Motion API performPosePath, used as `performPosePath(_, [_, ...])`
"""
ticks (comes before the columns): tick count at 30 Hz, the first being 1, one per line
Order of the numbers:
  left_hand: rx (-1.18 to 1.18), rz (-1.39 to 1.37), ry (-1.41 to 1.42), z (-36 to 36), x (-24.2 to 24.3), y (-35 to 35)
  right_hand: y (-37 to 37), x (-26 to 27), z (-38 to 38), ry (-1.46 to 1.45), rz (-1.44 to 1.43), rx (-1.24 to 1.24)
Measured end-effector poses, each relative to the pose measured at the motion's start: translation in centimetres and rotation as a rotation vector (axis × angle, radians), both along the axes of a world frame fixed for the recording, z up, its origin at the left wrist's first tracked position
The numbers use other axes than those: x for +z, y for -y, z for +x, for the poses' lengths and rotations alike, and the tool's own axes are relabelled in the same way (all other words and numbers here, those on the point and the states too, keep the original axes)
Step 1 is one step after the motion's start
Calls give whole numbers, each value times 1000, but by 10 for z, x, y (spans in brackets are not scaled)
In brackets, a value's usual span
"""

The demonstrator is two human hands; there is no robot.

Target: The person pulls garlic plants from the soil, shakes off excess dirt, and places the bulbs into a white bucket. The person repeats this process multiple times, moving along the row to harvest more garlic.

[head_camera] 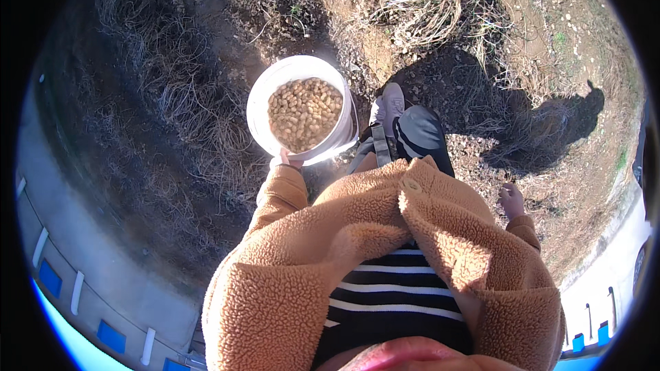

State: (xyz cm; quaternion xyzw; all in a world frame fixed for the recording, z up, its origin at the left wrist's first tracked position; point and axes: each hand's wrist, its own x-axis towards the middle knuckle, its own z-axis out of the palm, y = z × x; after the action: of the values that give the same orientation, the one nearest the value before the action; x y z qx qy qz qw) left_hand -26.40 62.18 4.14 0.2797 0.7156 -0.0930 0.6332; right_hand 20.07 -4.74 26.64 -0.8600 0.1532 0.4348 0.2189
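A white plastic bucket (262, 108) holds many unshelled peanuts (307, 113) well below its rim. My left hand (283, 158) grips the bucket at its near edge, with the thumb over the rim and the other fingers hidden behind the wall. The bucket's thin handle hangs down on the right side. Away to the right, my right hand (510, 201) is beside my body over the dry ground, its fingers loosely bent. Whether anything small is between those fingers cannot be made out. Both arms wear brown fleece sleeves.
Heaps of dry, pulled plants (428, 10) lie on the soil ahead, and more dry stalks (180, 98) spread at the left. My shoes (393, 100) stand right of the bucket. A paved strip (103, 247) and a building with blue panels (111, 336) border the ground behind.
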Motion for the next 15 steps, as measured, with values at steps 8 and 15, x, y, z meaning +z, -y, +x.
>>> performPosePath(8, [90,89,-83,49,125,-130,97,-32,23,-231,-284,-269])
performPosePath(15, [195,181,-88,94,137,-266,54,-16,156,-90,-310,-364])
